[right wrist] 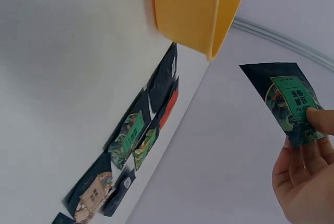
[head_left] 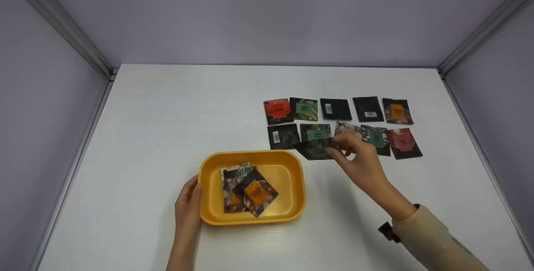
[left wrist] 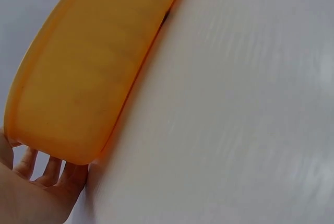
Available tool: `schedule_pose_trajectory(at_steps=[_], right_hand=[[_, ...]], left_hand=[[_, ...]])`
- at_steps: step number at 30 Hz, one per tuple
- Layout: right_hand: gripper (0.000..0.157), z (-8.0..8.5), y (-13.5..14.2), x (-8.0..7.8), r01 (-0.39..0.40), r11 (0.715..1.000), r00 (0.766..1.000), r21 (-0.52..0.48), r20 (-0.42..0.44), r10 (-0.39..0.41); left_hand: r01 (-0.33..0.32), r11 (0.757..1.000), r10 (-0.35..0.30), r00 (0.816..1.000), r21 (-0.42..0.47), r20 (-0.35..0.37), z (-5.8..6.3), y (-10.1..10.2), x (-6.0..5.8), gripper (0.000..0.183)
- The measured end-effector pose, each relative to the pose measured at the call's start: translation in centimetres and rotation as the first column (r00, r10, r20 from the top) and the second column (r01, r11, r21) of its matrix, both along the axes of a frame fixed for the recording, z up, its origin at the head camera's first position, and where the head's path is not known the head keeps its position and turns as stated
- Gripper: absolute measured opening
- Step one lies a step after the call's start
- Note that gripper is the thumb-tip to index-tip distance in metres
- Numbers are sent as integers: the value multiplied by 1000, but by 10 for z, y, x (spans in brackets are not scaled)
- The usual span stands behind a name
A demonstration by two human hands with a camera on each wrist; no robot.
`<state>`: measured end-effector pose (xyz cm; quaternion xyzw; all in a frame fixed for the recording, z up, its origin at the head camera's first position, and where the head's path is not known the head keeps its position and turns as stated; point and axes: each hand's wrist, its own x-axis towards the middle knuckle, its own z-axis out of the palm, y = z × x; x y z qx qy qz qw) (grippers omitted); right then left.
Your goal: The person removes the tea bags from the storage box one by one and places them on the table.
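Observation:
My right hand [head_left: 361, 162] pinches a dark tea sachet [head_left: 315, 150] by its right edge, thumb against fingers. In the right wrist view this sachet [right wrist: 292, 101] shows a green label and hangs in the air, apart from the table. Just left of it, a yellow plastic tray [head_left: 288, 189] stands on the table with several tea sachets [head_left: 255, 192] overlapping in its left half. Orange labels show on some of them. My left hand [head_left: 187, 208] holds the tray's left end, thumb near the rim and fingers around the outer wall [left wrist: 68, 140].
Behind the right hand, two rows of tea sachets [head_left: 336, 109] lie flat on the white table [head_left: 187, 112], some label up, others barcode up. The hand partly covers the front row. Pale panels [head_left: 267, 24] enclose the table at the back and both sides.

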<state>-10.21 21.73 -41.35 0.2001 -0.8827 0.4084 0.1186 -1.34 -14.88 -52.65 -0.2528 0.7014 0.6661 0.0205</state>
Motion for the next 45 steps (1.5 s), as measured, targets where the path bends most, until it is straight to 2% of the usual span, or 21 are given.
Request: schedule_pose_trajectory(at_steps=[3, 9, 20, 32, 40, 45], right_hand=[[20, -7, 9, -3, 71, 997, 997, -20, 14, -70], [18, -23, 21, -9, 148, 986, 986, -75, 88, -141], [24, -51, 17, -9, 220, 975, 946, -11, 248, -210], [37, -70, 7, -14, 185, 981, 866, 65, 461, -194], [41, -76, 4, -16, 180, 971, 820, 154, 521, -235], [49, -79, 5, -17, 159, 961, 792, 226, 552, -261]], left_hand=[[-5, 1000, 4, 1000, -4, -22, -2, 0, 0, 50], [0, 1000, 0, 1000, -12, 11, -1, 0, -1, 54], [2, 1000, -2, 1000, 2, 9, -1, 1, -2, 55], [-3, 1000, 3, 1000, 17, 3, 0, 1, 0, 53], [4, 999, -4, 1000, 32, 3, 1, 1, 1, 54], [6, 1000, -6, 1000, 17, 16, 0, 1, 0, 53]])
